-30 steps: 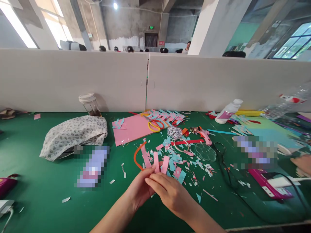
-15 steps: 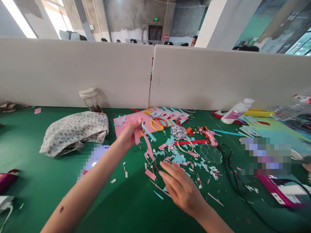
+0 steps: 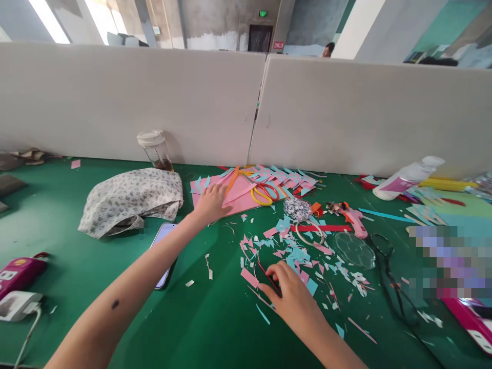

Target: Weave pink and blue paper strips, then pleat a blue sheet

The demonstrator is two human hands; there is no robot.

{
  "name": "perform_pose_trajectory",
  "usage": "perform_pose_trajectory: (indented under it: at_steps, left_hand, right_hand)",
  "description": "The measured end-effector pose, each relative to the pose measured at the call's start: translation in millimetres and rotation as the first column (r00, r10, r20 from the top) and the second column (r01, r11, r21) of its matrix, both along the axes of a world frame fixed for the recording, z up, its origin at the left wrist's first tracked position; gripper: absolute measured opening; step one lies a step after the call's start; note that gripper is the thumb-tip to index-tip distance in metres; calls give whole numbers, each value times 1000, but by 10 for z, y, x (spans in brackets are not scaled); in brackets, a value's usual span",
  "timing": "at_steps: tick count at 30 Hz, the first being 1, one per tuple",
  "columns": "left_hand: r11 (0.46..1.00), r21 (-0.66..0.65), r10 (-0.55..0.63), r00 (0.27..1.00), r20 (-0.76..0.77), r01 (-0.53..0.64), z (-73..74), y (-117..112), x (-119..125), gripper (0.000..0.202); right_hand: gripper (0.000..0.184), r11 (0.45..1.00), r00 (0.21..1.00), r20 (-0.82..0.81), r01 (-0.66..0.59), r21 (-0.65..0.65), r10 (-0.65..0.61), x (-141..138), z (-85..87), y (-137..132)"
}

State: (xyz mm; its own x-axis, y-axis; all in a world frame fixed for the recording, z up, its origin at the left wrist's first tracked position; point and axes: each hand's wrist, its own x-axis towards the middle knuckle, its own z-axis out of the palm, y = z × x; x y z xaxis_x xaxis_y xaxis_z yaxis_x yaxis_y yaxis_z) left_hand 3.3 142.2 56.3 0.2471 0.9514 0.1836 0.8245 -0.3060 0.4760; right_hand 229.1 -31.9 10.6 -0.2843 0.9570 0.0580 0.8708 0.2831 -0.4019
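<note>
My left hand (image 3: 211, 203) reaches over the pink paper sheets (image 3: 240, 202), fingers spread and palm down. An orange strip (image 3: 232, 181) lies just beyond its fingertips, and scissors (image 3: 263, 195) with red and yellow handles rest to its right. Low over the green table, my right hand (image 3: 290, 292) has its thumb and index finger curled around a thin red strip (image 3: 266, 271). Pink and blue paper scraps (image 3: 298, 254) lie scattered around this hand, with a larger pink piece (image 3: 249, 278) by the thumb.
A white ring (image 3: 309, 242), a clear dish (image 3: 353, 250) and a pink glue gun (image 3: 355, 220) with a black cord lie at right. A floral cloth (image 3: 132, 197), a phone (image 3: 163, 237) and a lidded cup (image 3: 156, 148) are at left. A pale partition (image 3: 154, 97) borders the back.
My left hand has let go of the pink and blue strips and lowered onto the pink paper. My right hand's fingers have closed around the thin red strip. The view has shifted.
</note>
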Motion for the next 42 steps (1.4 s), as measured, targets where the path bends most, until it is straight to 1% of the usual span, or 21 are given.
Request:
perform_pose_trajectory:
  at_steps: [2,3,5,6,8,9,11,13,15,16,18,21,23,25,27,30,33,35,37,40,42]
  left_hand:
    - [997,25,-71,995,-75,73,-55,-301,125,46]
    - [988,71,-122,976,-181,137,-78,-440,183,42]
    - [974,128,-142,942,-304,188,-127,-668,256,33]
    - [976,145,-107,936,-336,163,-154,-753,262,30]
    - [988,138,-11,925,-379,68,-217,-867,211,29]
    - [991,128,30,919,-393,22,-251,-902,160,30]
    - [992,122,83,910,-405,-36,-321,-947,37,32]
    - [989,135,111,908,-404,-61,-384,-975,-73,32]
    - [984,157,143,911,-387,-88,-439,-994,-137,31]
    - [981,168,158,914,-374,-101,-467,-1000,-151,32]
    - [976,183,174,924,-342,-116,-525,-1004,-151,32]
    - [976,184,169,944,-283,-120,-607,-990,-129,32]
    - [975,179,175,952,-251,-132,-637,-974,-125,32]
    - [972,173,195,953,-232,-156,-641,-956,-134,32]
    - [971,162,209,953,-219,-176,-631,-936,-149,33]
    - [974,140,202,963,-179,-178,-627,-904,-169,34]
    - [977,130,187,973,-135,-170,-640,-882,-188,36]
    - [975,141,191,975,-117,-174,-634,-881,-205,36]
    - [971,157,196,976,-98,-179,-600,-893,-222,34]
    - [966,187,192,979,-67,-176,-511,-923,-234,29]
    - [959,225,188,981,-44,-174,-450,-946,-228,26]
  right_hand:
    - [7,999,998,38,43,11,-43,51,-37,-1]
    - [5,999,998,58,38,-3,-38,87,-37,8]
    - [5,1000,996,85,16,-20,-15,174,6,73]
    - [6,1000,995,100,19,1,-19,226,47,141]
    - [10,992,987,142,65,111,-81,347,144,371]
    - [13,977,973,176,118,180,-150,412,189,529]
    - [18,955,951,203,184,231,-232,538,239,891]
    - [18,945,933,233,217,246,-274,632,223,1235]
    - [18,945,922,261,226,237,-286,673,155,1471]
    - [19,946,919,270,228,232,-288,673,114,1533]
    - [20,952,921,279,217,216,-273,635,40,1542]
    - [23,976,946,273,133,170,-177,499,-8,1359]
    - [22,992,964,259,31,125,-63,380,7,1209]
    - [20,993,969,243,-71,93,46,268,48,1127]
    - [21,985,967,230,-139,100,113,184,98,1164]
    - [26,965,960,214,-213,153,178,97,137,1437]
    - [29,934,940,203,-310,180,273,-7,86,1766]
    - [32,908,919,198,-377,182,341,-96,22,1864]
    - [33,873,885,194,-456,176,423,-184,-35,1805]
    - [31,790,800,195,-596,147,567,-253,-61,1520]
    - [30,738,744,199,-664,120,637,-221,-33,1362]
